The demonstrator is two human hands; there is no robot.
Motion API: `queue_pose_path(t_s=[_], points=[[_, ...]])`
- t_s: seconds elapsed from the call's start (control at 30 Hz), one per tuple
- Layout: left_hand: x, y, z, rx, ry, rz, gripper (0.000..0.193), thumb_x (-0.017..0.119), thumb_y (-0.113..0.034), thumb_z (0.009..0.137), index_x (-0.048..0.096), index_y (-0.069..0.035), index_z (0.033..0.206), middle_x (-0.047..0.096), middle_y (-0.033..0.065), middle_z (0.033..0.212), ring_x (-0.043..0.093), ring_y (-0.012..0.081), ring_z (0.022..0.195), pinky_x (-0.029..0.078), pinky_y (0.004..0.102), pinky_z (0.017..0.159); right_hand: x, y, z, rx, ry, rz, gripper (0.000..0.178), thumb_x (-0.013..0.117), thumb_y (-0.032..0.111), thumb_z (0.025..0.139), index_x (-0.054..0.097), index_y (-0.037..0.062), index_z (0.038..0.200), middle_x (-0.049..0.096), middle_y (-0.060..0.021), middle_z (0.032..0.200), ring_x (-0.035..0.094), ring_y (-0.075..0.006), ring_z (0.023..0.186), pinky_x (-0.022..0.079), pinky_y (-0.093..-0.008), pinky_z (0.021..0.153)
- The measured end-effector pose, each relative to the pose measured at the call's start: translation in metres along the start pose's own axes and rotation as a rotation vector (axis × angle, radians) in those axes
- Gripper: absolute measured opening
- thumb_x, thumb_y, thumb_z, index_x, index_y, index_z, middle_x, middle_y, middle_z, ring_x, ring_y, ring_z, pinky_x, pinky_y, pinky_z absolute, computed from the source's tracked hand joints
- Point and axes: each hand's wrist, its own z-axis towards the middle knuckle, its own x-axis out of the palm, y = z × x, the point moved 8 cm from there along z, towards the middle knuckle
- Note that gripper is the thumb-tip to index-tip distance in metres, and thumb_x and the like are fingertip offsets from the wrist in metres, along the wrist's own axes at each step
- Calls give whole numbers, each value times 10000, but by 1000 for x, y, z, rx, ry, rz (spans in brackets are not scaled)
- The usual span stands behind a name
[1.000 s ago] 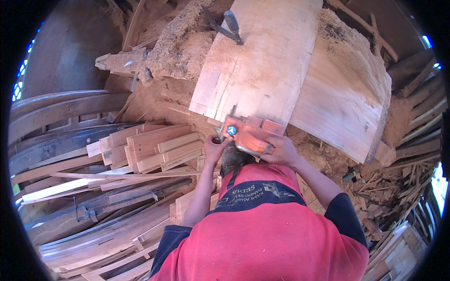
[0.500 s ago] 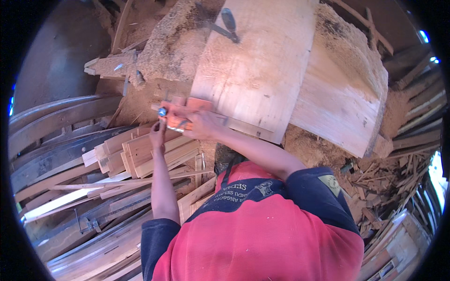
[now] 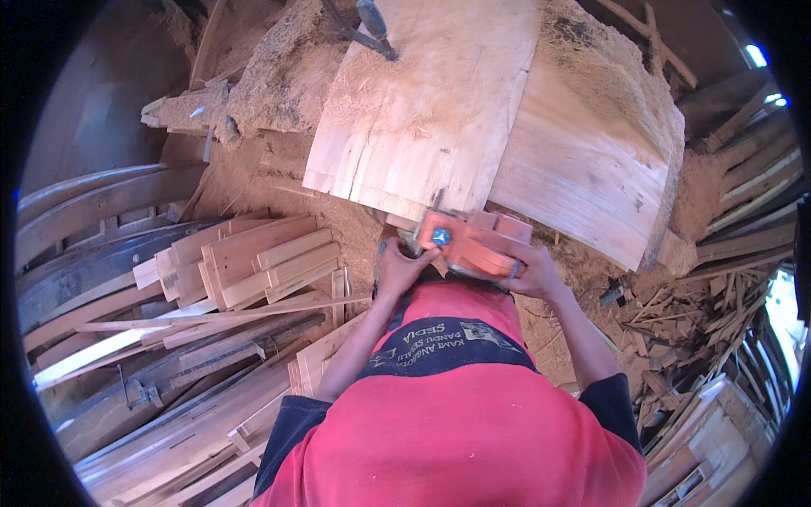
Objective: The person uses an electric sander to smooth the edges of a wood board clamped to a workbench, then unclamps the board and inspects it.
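Observation:
An orange-red electric planer with a blue front knob is held close to my body, at the near edge of a wide pale board. My right hand wraps round the rear of the planer. At its front end is my left hand, fingers curled and thumb pressed against the body below the knob. Part of the left fingers' grip is hidden. A clamp with a dark handle stands on the far part of the wide board.
A second pale board lies to the right, with sawdust heaped on its far side. Stacked planks and long timbers fill the left. Wood scraps lie at the right. Curved hull-like ribs rise along the right side.
The planer and both hands have moved right and nearer my body. My right arm no longer reaches across to the left. The view has shifted slightly.

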Motion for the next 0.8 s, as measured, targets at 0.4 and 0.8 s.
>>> queue_pose_path(t_s=[0.4, 0.8], points=[[-93, 44, 46, -100, -86, -186, 781, 949, -517, 664, 644, 60, 1092, 731, 140, 949, 681, 185, 832, 556, 328, 745, 65, 56, 88, -71, 61, 26, 397, 811, 353, 688, 701, 60, 933, 703, -180, 866, 693, -399, 820, 562, -472, 719], [-277, 127, 153, -100, -331, -313, 706, 894, -432, 795, 648, 78, 1218, 721, 97, 1097, 664, 150, 964, 528, 287, 863, 175, 187, 251, -273, 43, 141, 569, 747, 381, 755, 688, 103, 1248, 738, -212, 963, 719, -394, 894, 572, -503, 808]])
